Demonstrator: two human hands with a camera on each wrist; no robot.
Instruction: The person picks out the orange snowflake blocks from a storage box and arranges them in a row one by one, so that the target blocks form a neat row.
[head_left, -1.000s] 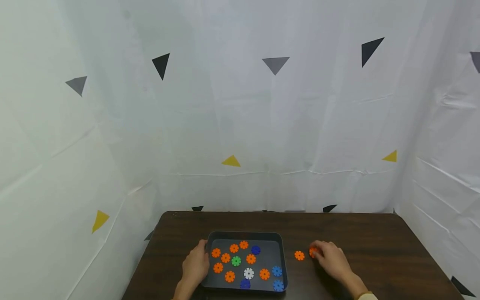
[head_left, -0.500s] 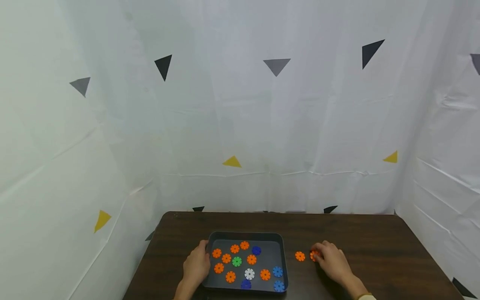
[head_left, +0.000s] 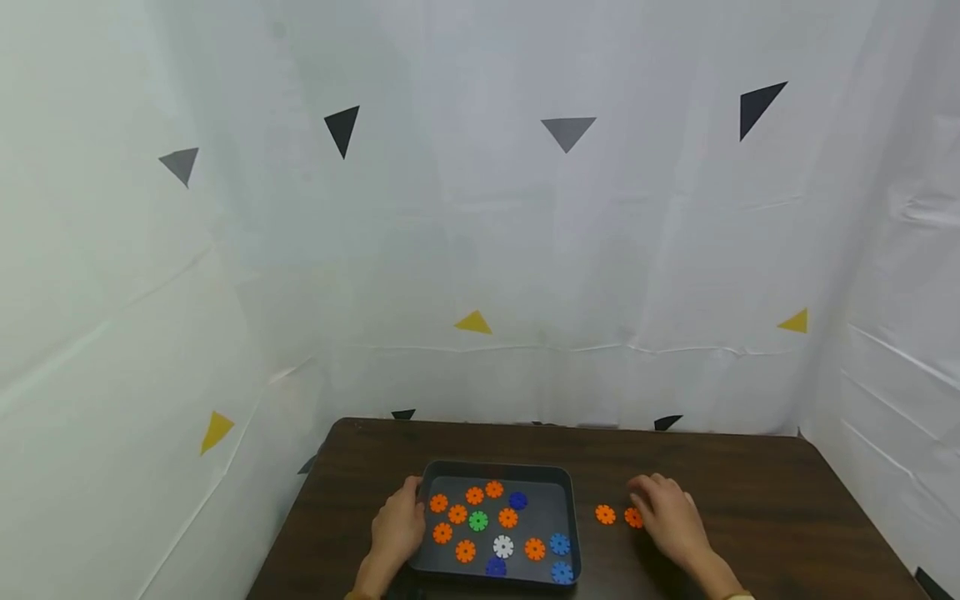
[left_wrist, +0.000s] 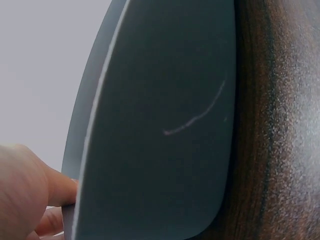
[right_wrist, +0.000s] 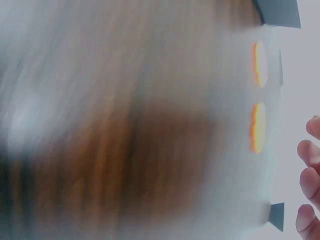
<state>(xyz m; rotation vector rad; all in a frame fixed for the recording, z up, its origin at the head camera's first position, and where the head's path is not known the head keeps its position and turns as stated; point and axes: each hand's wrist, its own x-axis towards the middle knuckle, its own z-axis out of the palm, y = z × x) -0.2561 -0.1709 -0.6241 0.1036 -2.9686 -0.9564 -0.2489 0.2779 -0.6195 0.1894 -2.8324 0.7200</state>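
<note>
My left hand [head_left: 397, 523] grips the left wall of a dark grey tray [head_left: 542, 510]. In the left wrist view, the fingers [left_wrist: 62, 190] pinch over the rim of the tray [left_wrist: 155, 165]. Inside lie several flat notched discs: orange ones [head_left: 465, 551], blue ones [head_left: 559, 544], a green one [head_left: 478, 521] and a white one [head_left: 503, 547]. Right of the tray, two orange discs [head_left: 605, 514] lie side by side on the table. My right hand [head_left: 672, 521] hovers beside the right-hand orange disc [head_left: 633, 517], fingers loosely bent and holding nothing; the right wrist view shows a gap between fingertips and discs.
The dark wooden table [head_left: 765, 508] has rounded far corners. Behind it and on both sides hang white sheets [head_left: 510, 250] with black, grey and yellow triangles.
My right hand has come off the right-hand orange disc, which now lies next to the other one. The left hand keeps its hold on the tray. The head view has shifted slightly.
</note>
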